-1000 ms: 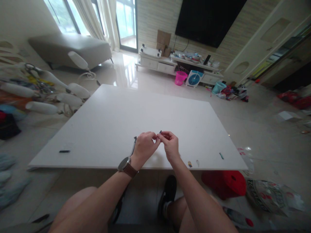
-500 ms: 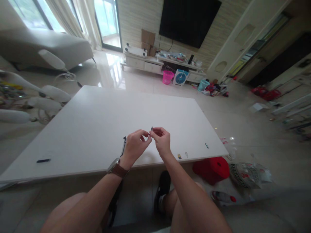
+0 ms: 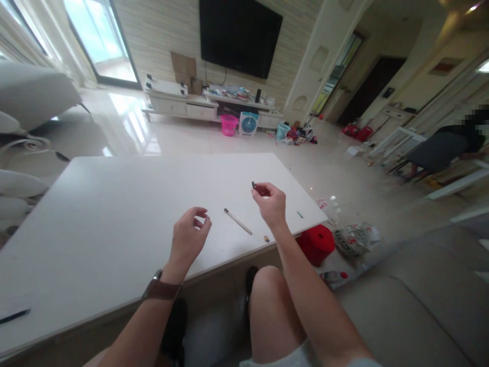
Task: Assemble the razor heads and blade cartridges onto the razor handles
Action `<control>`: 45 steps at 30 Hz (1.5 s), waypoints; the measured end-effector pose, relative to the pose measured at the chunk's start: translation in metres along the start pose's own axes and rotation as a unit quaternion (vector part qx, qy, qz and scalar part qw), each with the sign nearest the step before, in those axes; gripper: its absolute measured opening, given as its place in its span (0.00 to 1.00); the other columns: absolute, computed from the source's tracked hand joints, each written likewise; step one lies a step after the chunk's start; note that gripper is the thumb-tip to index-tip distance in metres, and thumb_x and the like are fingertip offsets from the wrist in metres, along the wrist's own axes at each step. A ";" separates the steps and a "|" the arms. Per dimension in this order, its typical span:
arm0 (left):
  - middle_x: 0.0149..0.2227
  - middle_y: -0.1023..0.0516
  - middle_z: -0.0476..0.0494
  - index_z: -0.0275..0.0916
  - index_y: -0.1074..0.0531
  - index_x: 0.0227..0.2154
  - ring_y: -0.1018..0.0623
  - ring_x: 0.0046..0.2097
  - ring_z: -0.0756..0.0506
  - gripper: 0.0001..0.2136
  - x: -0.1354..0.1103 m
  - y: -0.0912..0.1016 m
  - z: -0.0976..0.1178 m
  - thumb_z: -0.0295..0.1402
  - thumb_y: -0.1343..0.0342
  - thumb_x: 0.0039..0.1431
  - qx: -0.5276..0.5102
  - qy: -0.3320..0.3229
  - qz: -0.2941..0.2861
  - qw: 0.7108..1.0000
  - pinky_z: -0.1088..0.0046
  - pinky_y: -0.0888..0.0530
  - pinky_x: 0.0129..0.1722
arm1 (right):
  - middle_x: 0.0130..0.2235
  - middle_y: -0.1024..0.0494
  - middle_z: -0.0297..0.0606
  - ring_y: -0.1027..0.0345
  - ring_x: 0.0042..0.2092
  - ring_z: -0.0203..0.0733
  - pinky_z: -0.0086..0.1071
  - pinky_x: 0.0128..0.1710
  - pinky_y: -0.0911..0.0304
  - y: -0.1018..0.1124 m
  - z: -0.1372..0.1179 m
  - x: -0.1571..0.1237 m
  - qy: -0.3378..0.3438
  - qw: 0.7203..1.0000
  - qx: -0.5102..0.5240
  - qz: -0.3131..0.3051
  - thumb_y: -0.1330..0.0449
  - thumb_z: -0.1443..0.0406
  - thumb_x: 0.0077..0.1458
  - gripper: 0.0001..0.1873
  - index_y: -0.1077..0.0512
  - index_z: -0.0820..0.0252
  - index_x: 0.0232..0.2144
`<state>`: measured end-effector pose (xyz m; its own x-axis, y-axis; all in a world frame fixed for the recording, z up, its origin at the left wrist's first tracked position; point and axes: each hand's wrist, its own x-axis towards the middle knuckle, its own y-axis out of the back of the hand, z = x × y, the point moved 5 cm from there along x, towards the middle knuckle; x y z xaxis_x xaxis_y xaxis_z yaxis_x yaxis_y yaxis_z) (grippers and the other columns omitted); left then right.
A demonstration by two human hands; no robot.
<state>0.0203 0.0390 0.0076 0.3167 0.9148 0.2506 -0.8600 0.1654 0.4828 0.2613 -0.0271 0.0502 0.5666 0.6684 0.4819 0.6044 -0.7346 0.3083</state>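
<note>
My right hand (image 3: 270, 203) is raised over the right part of the white table (image 3: 126, 204), its thumb and fingers pinched on a small dark piece (image 3: 253, 185) whose kind is too small to tell. My left hand (image 3: 189, 234) hovers above the table's near side with fingers curved and apart, and nothing shows in it. Between the two hands lies a thin pale pen-like stick (image 3: 239, 223) with a dark end. A small yellowish and dark piece (image 3: 266, 238) rests by the near edge, below my right hand.
A short dark-and-white strip (image 3: 300, 214) lies near the table's right corner, and a black strip (image 3: 14, 316) at the lower left. Beside the table stand a red stool (image 3: 318, 245) and a grey sofa (image 3: 412, 300). A person (image 3: 451, 145) is at the far right.
My hands were together at the fingertips and have now come apart, the right one keeping the small dark piece. The view has swung to the right, and the pale stick now shows fully.
</note>
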 end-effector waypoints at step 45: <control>0.38 0.22 0.49 0.40 0.28 0.39 0.25 0.29 0.50 0.07 -0.006 -0.023 -0.010 0.36 0.47 0.60 0.032 0.034 -0.075 0.996 0.72 0.30 0.31 | 0.40 0.19 0.50 0.30 0.39 0.50 0.37 0.37 0.41 0.241 0.323 0.016 -0.098 0.851 -0.514 -0.051 0.44 0.62 0.56 0.15 0.21 0.63 0.39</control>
<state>0.0344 0.0333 -0.0138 0.4096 0.9050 0.1149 -0.7775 0.2804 0.5629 0.5969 -0.1558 -0.1330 0.6835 0.6677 0.2948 -0.0953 -0.3188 0.9430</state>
